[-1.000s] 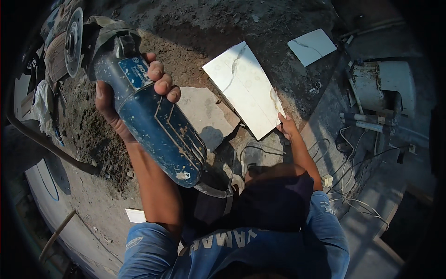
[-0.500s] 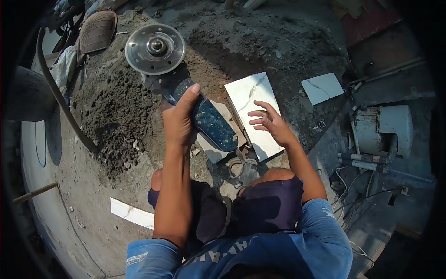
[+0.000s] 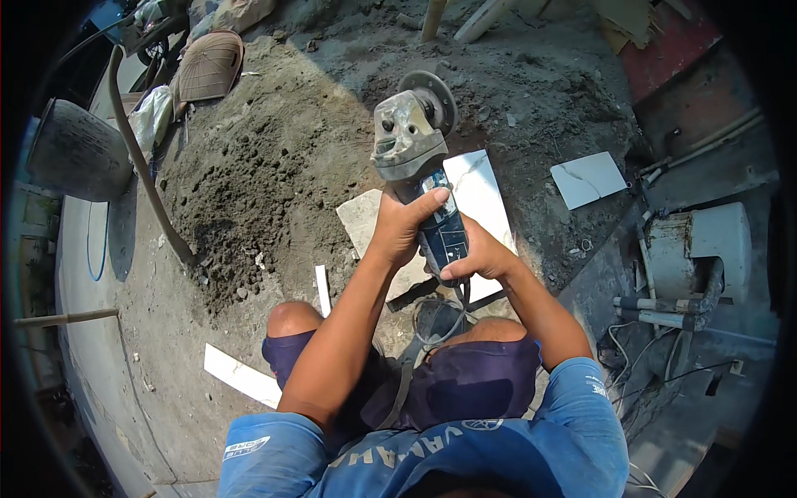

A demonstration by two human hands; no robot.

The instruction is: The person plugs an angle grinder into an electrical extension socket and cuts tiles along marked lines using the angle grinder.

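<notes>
An angle grinder (image 3: pixel 411 137) with a dusty metal head and a blue body is held in front of me, its disc (image 3: pixel 447 101) pointing away and to the right. My left hand (image 3: pixel 400 222) wraps the body just behind the head, thumb on top. Around the rear end of the body closes my right hand (image 3: pixel 481 251); a cord trails from there toward my knees. Below the tool lies a large white veined tile (image 3: pixel 481 184), partly covered by the grinder and hands. Beside it sits a greyish slab (image 3: pixel 360 220).
Loose soil (image 3: pixel 237 199) is heaped at left, near a bent bar (image 3: pixel 143 158), a bucket (image 3: pixel 79 151) and a woven hat (image 3: pixel 209 66). White tile pieces lie at right (image 3: pixel 589 180) and lower left (image 3: pixel 239 373); a narrow strip (image 3: pixel 322 290) is by my knee. A rusty white tank (image 3: pixel 718 249) stands right.
The grinder has turned so its disc, formerly facing me at upper left, now points away, and it has moved right. My right hand, earlier empty over the tile, now grips its rear.
</notes>
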